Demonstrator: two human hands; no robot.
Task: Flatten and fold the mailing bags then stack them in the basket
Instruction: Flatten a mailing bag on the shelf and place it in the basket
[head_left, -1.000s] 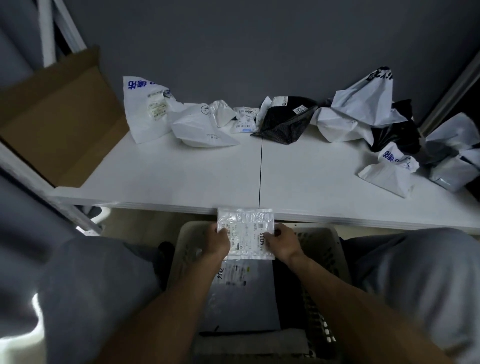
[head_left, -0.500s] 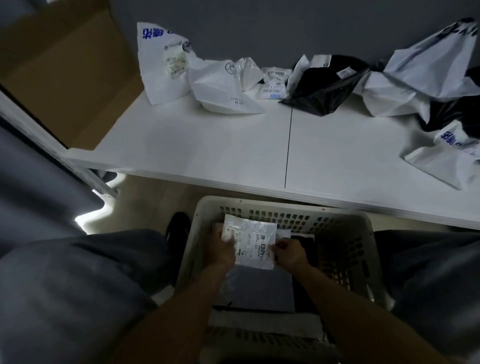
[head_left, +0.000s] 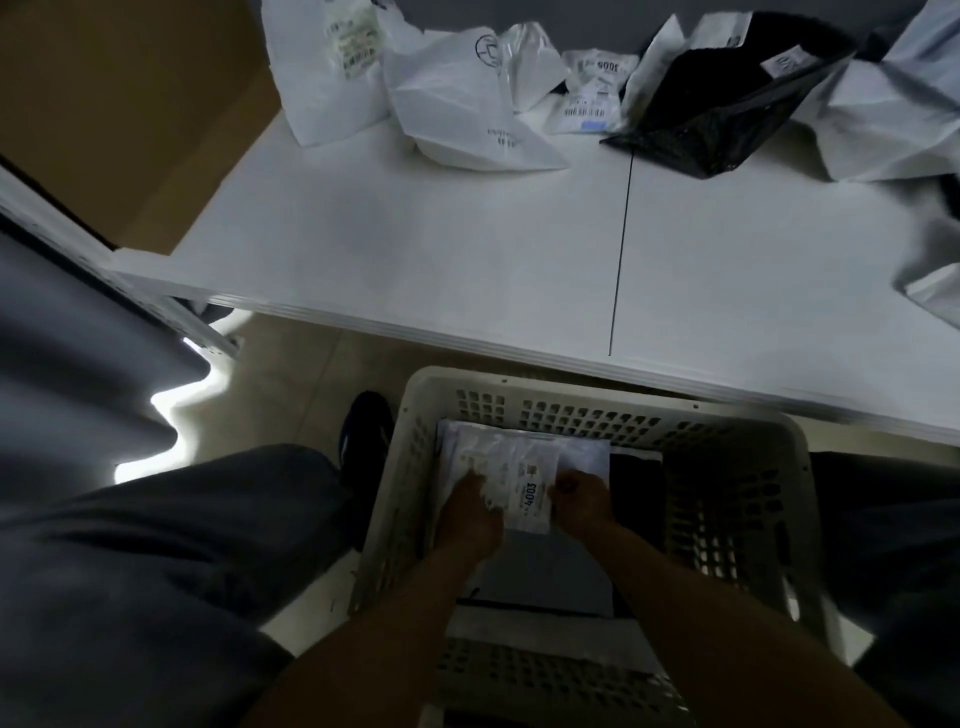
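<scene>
Now, left to right: the left hand (head_left: 470, 512) is down inside the basket (head_left: 597, 387), fingers curled onto the 8 o'clock corner of the folded bag (head_left: 511, 478). The folded bag is a small white packet, label up. Its long axis runs roughly 9 to 3 with a slight tilt toward 10 and 4, and it is held toward the basket's 12 o'clock wall, left of centre. The right hand (head_left: 576, 496) pinches the packet's 4 o'clock edge. The hands are apart, one at each short end, with the packet spanning the gap. Both lie about 6 o'clock from it, neither clearly nearer. Under it is a stack (head_left: 545, 571) of flat grey and white bags that reaches on toward 6 o'clock. Light is dim, so I cannot tell whether the packet touches the stack or hangs just above it. Judgement: this is the set-down. The release wants both ends let go together and the hands drawn back toward 6 o'clock, so the packet lands flat. Risk: the springy film may open its fold once freed. At 12 o'clock, on the table (head_left: 467, 249), loose white bags (head_left: 457, 114) and a black bag (head_left: 727, 98) lie crumpled, so plenty of the task remains.
</scene>
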